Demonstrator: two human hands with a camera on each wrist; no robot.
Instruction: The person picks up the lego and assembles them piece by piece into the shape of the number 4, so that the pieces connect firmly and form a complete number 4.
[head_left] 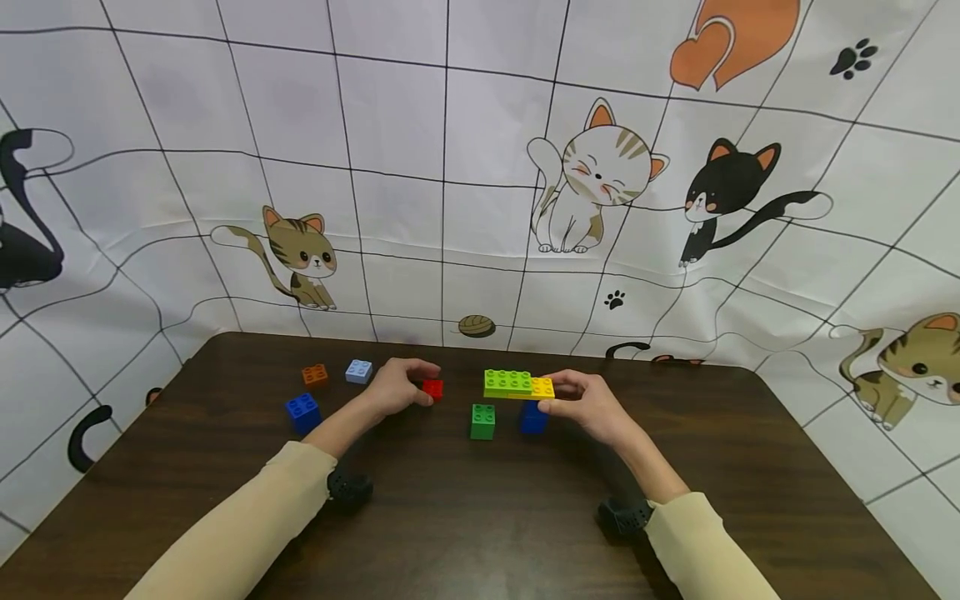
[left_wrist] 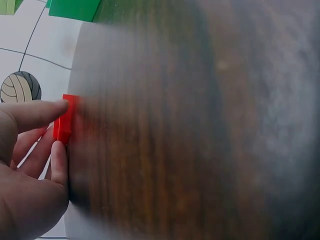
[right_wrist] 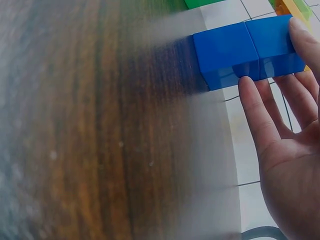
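Note:
Between the thumb and fingers of my left hand (head_left: 392, 387) is a small red brick (head_left: 432, 389), low on the dark table. The left wrist view shows fingertips at both ends of that red brick (left_wrist: 65, 120). My right hand (head_left: 588, 407) grips a brick stack at its upper right end. Two blue bricks (right_wrist: 227, 52) form its column, with a yellow brick (head_left: 543, 387) on top. A lime-green brick (head_left: 507, 382) lies over the yellow one and juts out to the left. Just left of the column stands a green brick (head_left: 483, 422), its base on the table.
Left of my left hand lie an orange brick (head_left: 315, 375), a light blue brick (head_left: 359, 371) and a blue brick (head_left: 303, 413), the last close to the left forearm. A white sheet with cat drawings (head_left: 397, 208) hangs behind the brown table (head_left: 465, 533).

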